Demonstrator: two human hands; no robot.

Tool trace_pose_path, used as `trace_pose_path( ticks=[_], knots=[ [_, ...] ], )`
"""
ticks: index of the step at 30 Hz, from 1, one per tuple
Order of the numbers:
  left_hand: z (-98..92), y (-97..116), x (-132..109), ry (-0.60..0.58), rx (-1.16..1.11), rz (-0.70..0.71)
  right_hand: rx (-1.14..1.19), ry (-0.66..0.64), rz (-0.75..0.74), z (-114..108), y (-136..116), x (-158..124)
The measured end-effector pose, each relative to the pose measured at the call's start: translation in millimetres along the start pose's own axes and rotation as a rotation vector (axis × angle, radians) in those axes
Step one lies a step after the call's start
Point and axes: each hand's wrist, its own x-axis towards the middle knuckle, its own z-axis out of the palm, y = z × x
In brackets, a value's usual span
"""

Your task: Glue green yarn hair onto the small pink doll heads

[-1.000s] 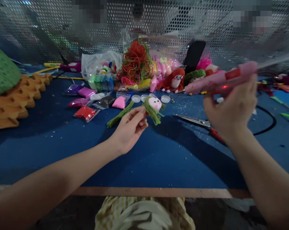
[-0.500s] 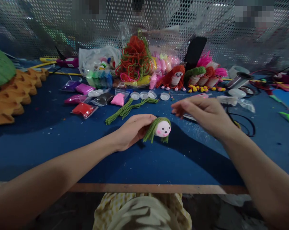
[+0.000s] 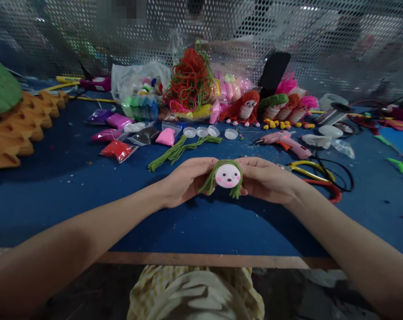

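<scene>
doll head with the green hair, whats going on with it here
A person holds the small doll head between both hands, the left hand and the right hand pinching it from either side over the blue table, its face turned to the camera. A pink glue gun lies beyond the right hand, loose green yarn strands beyond the left, and finished yarn-haired dolls sit at the back.

Craft workshop: blue desk (image 3: 71,195) crowded with clay packets (image 3: 118,151), yarn tangle (image 3: 188,82), finished yarn dolls (image 3: 275,106), glue gun (image 3: 284,141); perforated metal screen (image 3: 321,40) across the top of frame.
</scene>
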Motion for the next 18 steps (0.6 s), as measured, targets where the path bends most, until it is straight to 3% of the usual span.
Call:
trace_pose_path(
  ticks=[6, 18],
  knots=[
    [4.2, 2.1, -1.9, 0.006, -0.088, 0.057, 0.089, 0.041, -0.018, 2.7, 3.6, 2.6],
    [0.6, -2.8, -1.6, -0.016, -0.047, 0.122, 0.100, 0.066, -0.060, 4.6, 6.4, 3.8]
  ],
)
